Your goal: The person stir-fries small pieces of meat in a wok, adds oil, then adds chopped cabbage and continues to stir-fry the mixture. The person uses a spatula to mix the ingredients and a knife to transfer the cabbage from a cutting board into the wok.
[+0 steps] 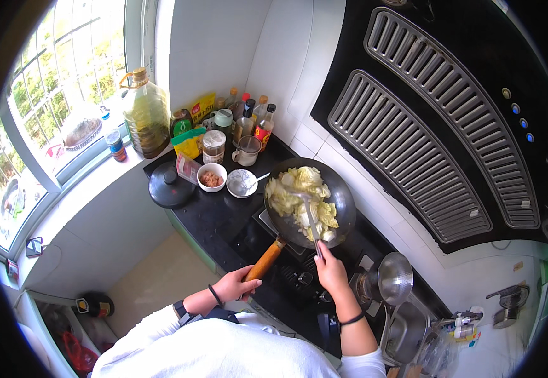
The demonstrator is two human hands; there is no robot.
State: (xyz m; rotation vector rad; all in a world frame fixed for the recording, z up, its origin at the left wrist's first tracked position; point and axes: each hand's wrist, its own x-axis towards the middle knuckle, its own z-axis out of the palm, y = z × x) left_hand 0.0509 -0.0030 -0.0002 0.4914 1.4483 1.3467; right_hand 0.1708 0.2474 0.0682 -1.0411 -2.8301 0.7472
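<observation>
A dark wok (346, 208) stands on the gas stove with pale green and white cabbage pieces (308, 179) in it. My left hand (237, 285) grips the wok's wooden handle (265, 260). The metal handle of a spatula (311, 219) is held in my right hand (331, 271); its head lies among the cabbage, partly hidden. Left of the wok are a white bowl of chopped pinkish meat (211, 177) and a patterned bowl (242, 183) with a white spoon (262, 177) resting at its rim.
A black lid (171, 185), jars, seasoning bottles (264, 126) and a big oil jug (146, 118) stand at the left and back. A metal ladle (395, 278) and a steel sink (405, 330) are at the right. The range hood (425, 156) overhangs the upper right.
</observation>
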